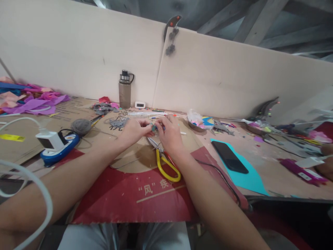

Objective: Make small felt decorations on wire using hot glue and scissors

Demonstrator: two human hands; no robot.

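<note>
Head: left hand [134,130], right hand [170,133] pinch teal bit [153,127]; cardboard edge [135,219] apart

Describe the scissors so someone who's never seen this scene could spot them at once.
Find the cardboard with the large red front section. On it, by the wrist of the right hand, lie the scissors, blades pointing away from the camera. Their bright yellow handle loop sets them apart from the grey yarn and black phone.
</note>
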